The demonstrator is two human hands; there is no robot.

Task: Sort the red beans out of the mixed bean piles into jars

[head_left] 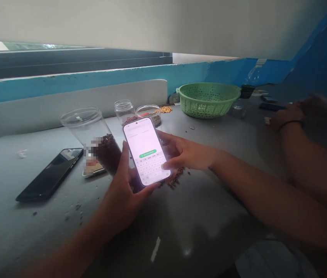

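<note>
A lit phone (144,143) is held up over the table, its screen showing a keyboard and a green button. My left hand (125,185) wraps round its lower left edge. My right hand (183,152) grips the right side, the thumb on the keyboard. Behind the phone, at its left, a clear jar (105,148) holds dark brown pieces. More dark pieces (176,178) lie on the table just below my right hand, partly hidden by it.
A dark phone (50,173) lies at the left on the grey table (204,220). A small jar (124,110), a round container (152,112), yellow kernels (166,109) and a green basket (208,100) stand along the back. Another person's hands (289,116) rest at the right.
</note>
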